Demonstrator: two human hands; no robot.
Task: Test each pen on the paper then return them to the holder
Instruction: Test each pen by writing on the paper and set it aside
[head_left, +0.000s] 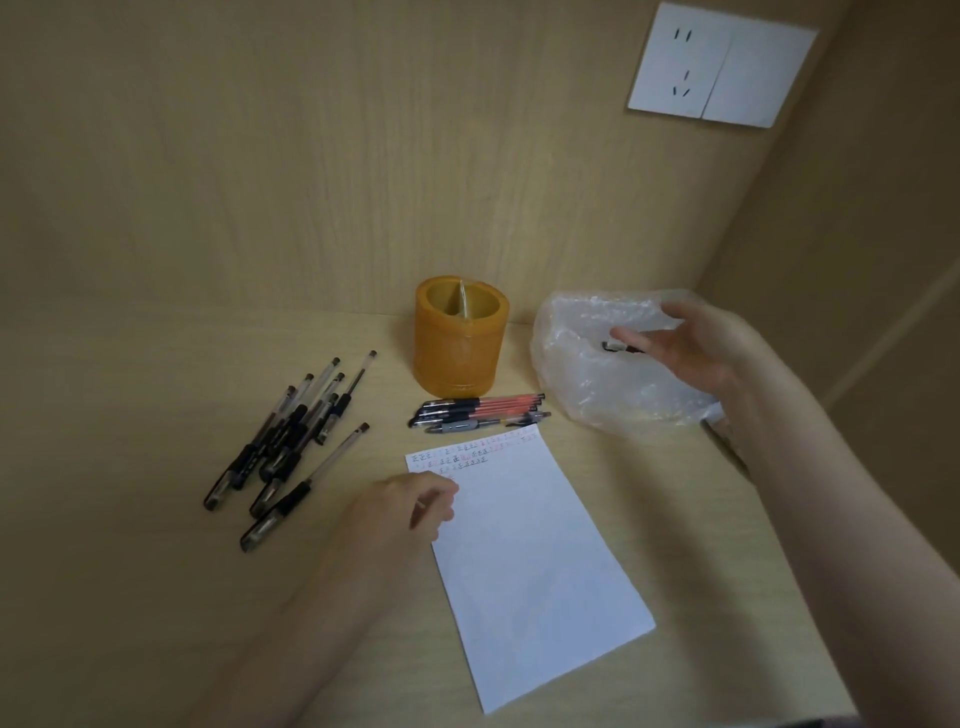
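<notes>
The person is pinching a small dark pen part in the right hand (691, 348), left hand (410, 506) fingers curled on the paper (530, 561), while the orange holder (460, 348) beyond the fingers is sitting empty and the black pens (291, 441) are lying out.

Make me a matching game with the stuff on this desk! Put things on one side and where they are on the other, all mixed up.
Things:
1. orange pen holder
2. pile of black pens
3. plastic bag
4. sheet of paper

Places:
A. under the left hand at its top corner
B. at the back of the desk, near the wall
C. on the far left, lying loose
D. on the right, beside the right hand

Pairs: 1-B, 2-C, 3-D, 4-A
</notes>
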